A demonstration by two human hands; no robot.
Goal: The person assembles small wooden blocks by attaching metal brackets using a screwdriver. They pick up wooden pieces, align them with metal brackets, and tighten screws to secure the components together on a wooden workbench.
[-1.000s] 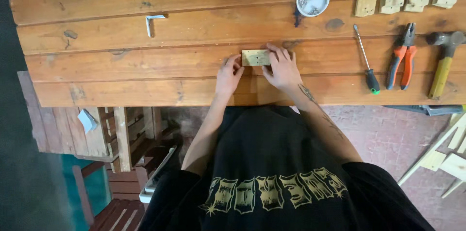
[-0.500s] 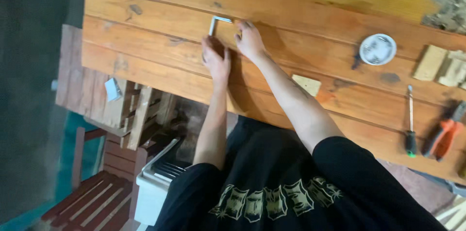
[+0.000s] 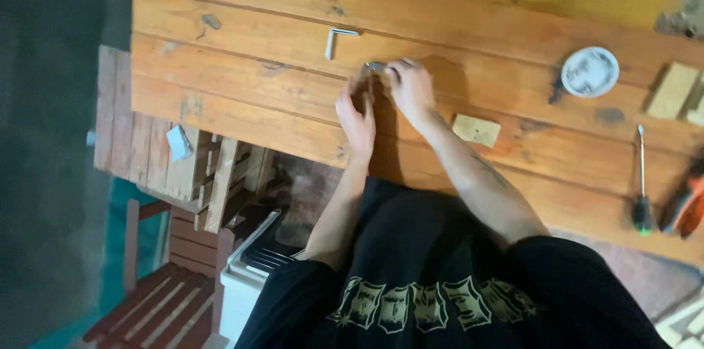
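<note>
Pinching a small metal piece on the plank table, right hand closed on its right end, left hand curled just below, grip unclear. Long axis sideways; L-shaped bracket up-left.

A table of wide orange-brown planks, knotted and stained, fills the upper part of the view, lit warmly. Left of it the floor is dark grey, turning teal lower down. Under the table edge sits a stack of pale wooden pallets, a white crate and a red slatted chair. Lower right, the ground looks reddish.
</note>
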